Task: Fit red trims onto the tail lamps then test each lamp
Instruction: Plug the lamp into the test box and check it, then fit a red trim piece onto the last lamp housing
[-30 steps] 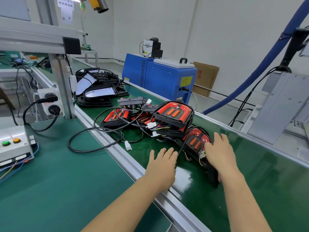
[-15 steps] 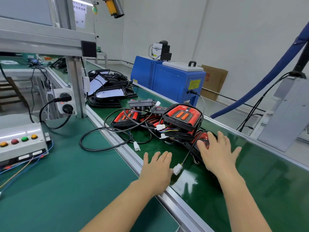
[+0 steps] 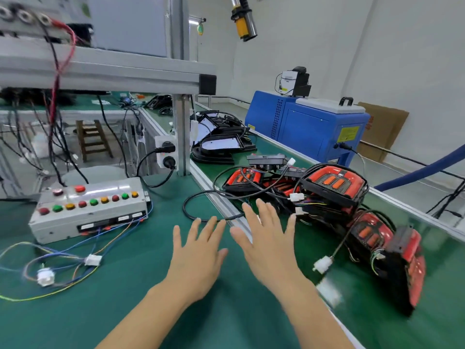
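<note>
With both my left hand (image 3: 196, 258) and right hand (image 3: 270, 244) spread wide and empty, and the tail lamps (image 3: 332, 187) heaped just beyond the right, I risk snagging their tangled cables (image 3: 338, 244).

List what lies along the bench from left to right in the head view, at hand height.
White wire connectors → push-button control box → left hand → right hand → loose white plug → nearest red tail lamp.

Left hand (image 3: 195, 258), right hand (image 3: 268, 244) — outstretched, fingers spread.
</note>
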